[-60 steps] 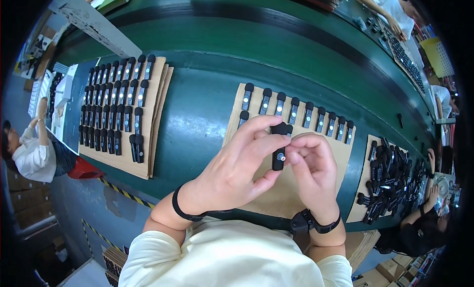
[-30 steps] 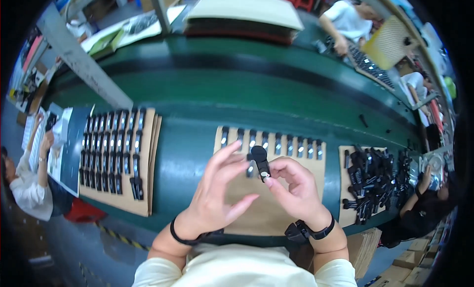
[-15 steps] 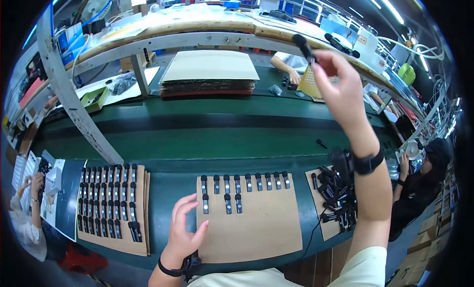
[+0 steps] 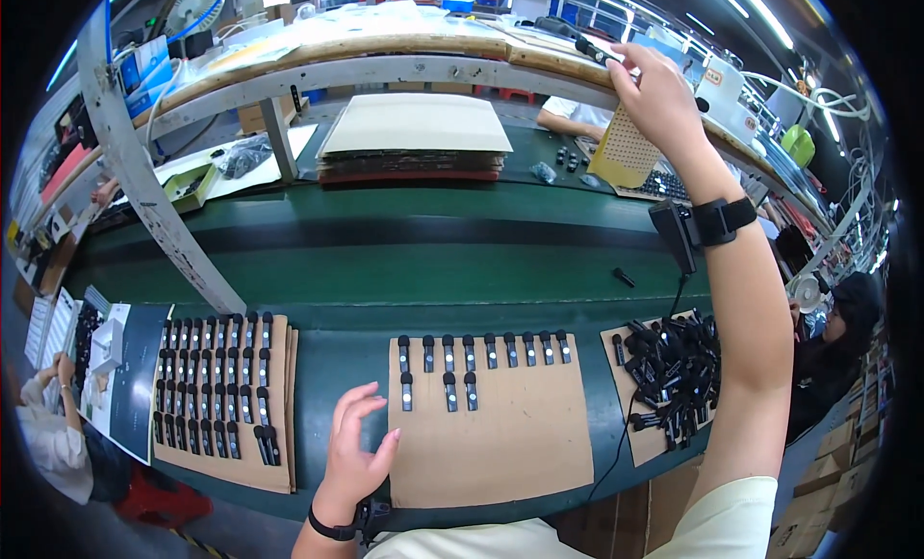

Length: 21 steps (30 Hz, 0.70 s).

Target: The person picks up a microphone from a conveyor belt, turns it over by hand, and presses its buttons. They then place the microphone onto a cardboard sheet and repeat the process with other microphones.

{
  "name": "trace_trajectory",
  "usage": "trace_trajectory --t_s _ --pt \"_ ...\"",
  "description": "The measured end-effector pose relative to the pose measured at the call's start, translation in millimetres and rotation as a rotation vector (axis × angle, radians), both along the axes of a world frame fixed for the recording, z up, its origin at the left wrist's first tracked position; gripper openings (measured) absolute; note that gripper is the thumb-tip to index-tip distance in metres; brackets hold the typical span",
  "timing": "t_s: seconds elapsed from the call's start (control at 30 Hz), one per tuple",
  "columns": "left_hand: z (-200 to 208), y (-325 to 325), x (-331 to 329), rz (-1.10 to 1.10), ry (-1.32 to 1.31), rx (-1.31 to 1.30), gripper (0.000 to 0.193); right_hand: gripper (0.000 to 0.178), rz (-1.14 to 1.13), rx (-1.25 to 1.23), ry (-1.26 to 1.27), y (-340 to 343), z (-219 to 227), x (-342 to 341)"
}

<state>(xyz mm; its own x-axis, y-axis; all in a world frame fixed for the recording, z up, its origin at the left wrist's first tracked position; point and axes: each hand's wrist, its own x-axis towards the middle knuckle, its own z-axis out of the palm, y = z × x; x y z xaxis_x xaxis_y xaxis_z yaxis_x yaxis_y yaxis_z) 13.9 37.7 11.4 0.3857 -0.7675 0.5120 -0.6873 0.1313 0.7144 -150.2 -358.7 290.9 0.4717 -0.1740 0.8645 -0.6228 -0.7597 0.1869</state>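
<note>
High at the right, my right hand (image 4: 659, 97) pinches a small black microphone (image 4: 590, 49) by one end, its dark foam head pointing left. It is level with the front of the raised shelf; whether it touches the shelf I cannot tell. My left hand (image 4: 358, 453) holds nothing, fingers apart, beside the left edge of a brown cardboard sheet (image 4: 491, 463). On that sheet stand a full top row of similar microphones (image 4: 469, 352) and 3 below (image 4: 450, 393). Right of it, a heap of loose black microphones (image 4: 669, 371) lies on another cardboard piece (image 4: 654, 448).
Cardboard stacked at left (image 4: 231, 472) carries several rows of microphones. One microphone (image 4: 624, 277) lies alone on the green bench (image 4: 385, 261). A shelf with a wooden edge (image 4: 385, 47) crosses above a pile of boards (image 4: 414, 126). A metal post (image 4: 159, 203) rises at left. Other people sit around.
My right hand has moved up and slightly right, and the microphone in it has tipped over toward the shelf. My left hand has barely moved.
</note>
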Motion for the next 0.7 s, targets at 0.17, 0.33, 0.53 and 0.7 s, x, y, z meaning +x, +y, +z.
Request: trace_trajectory --t_s 0.17,0.33,0.53,0.7 --pt "-1 -10 -1 -0.036 -0.013 -0.016 0.041 0.022 0.22 -0.126 -0.038 19 -21 -18" --pt "-3 -15 -4 -0.055 0.072 0.023 0.04 0.021 0.293 -0.221 0.274 11 -73 -61" --pt "-9 -21 -3 -0.099 0.034 0.061 0.036 0.024 -0.055 0.412 0.356 -40 -195 -116" --pt "-8 -23 0 -0.103 0.0 0.108 0.035 0.03 -0.406 0.711 0.371 -84 -291 -136"
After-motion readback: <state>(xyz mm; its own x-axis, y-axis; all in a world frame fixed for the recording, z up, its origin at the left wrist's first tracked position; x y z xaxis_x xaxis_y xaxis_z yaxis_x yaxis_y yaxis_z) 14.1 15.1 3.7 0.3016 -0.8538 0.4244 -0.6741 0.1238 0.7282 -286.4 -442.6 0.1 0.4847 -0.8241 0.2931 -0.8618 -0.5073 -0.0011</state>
